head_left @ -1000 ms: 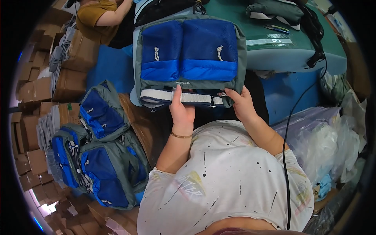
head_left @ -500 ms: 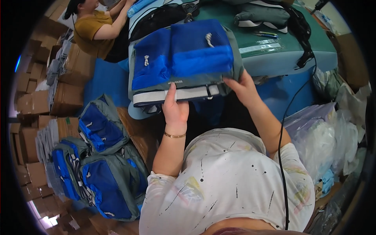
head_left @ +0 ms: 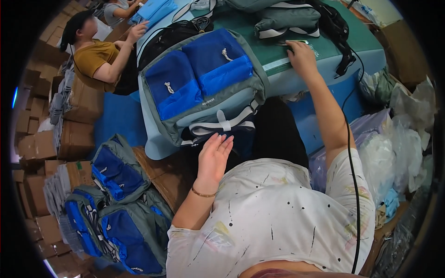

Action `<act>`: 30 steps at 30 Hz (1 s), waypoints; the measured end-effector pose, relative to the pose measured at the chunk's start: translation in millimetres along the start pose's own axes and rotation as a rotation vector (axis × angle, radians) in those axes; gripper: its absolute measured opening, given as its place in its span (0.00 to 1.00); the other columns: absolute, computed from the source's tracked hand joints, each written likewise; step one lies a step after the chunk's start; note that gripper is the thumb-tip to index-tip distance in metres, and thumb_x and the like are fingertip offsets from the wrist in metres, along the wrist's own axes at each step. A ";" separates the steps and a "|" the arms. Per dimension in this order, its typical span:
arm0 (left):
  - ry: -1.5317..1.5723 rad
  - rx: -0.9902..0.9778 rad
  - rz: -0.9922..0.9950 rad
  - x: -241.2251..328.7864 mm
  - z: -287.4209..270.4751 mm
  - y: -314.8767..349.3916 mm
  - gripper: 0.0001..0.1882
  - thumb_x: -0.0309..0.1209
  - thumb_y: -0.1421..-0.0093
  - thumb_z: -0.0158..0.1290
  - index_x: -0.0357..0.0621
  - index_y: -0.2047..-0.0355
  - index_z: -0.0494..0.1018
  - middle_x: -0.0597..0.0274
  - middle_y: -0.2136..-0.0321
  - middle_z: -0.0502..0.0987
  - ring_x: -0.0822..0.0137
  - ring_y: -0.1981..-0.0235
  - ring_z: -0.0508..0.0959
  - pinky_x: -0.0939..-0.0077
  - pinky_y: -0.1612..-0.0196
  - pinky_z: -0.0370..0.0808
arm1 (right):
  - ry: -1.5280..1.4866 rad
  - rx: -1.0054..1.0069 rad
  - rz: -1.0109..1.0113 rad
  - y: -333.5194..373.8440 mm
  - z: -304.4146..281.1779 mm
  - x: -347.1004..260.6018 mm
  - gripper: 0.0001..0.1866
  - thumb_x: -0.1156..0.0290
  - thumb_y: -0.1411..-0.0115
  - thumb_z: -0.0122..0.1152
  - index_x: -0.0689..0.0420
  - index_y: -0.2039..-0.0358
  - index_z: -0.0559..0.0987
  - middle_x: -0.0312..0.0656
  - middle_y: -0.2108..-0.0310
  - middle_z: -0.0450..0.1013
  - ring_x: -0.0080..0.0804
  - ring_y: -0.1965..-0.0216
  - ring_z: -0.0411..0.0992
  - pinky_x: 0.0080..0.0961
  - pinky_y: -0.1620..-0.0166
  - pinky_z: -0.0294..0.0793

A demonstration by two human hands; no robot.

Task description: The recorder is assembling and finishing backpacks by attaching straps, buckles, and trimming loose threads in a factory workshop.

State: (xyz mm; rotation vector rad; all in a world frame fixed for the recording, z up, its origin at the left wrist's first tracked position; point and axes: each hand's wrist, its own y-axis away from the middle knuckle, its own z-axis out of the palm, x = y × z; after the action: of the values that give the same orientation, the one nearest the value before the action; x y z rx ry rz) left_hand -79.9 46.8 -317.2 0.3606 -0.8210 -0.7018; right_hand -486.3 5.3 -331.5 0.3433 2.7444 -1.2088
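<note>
A grey-and-blue bag [head_left: 220, 94] lies tilted on the near left part of the table, its two blue front pockets facing up. Each pocket has a white cord pull. A folded white strap [head_left: 204, 128], wrapped with a white band, hangs at the bag's near edge. My left hand [head_left: 215, 155] is open just below the strap, fingers stretched out and holding nothing. On the green table top, my right hand [head_left: 303, 60] has its fingers together at a small slim tool [head_left: 281, 44]. The fingers partly cover the tool, so its kind and the grip do not show clearly.
Beyond my right hand lie a grey pouch [head_left: 288, 22] and black straps [head_left: 342, 34]. Several similar bags [head_left: 127, 231] are stacked at lower left, near cardboard boxes [head_left: 76, 139]. Clear plastic bags [head_left: 378, 153] stand at right; a black cable [head_left: 351, 162] crosses my right side. Two people work at far left.
Both hands have let go of the bag, which has settled onto the table, turned slightly. My left hand has drawn back below the strap; my right hand has moved up to the slim tool.
</note>
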 end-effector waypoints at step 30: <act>-1.685 0.010 1.603 47.8 26.9 -75.4 0.10 0.19 0.52 0.58 0.41 0.71 0.68 0.56 0.73 0.73 0.54 0.66 0.73 0.64 0.61 0.72 | 0.375 -0.277 -0.335 -7.0 -28.5 23.9 0.09 0.74 0.48 0.55 0.55 0.64 0.75 0.39 0.61 0.71 0.38 0.60 0.72 0.31 0.56 0.73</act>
State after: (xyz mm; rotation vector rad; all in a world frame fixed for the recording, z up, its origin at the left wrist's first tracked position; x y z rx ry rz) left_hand -109.9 -41.4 -315.2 -1.0586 -2.2024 0.7735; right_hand -511.8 25.4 -312.2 0.0861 3.3486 -0.8716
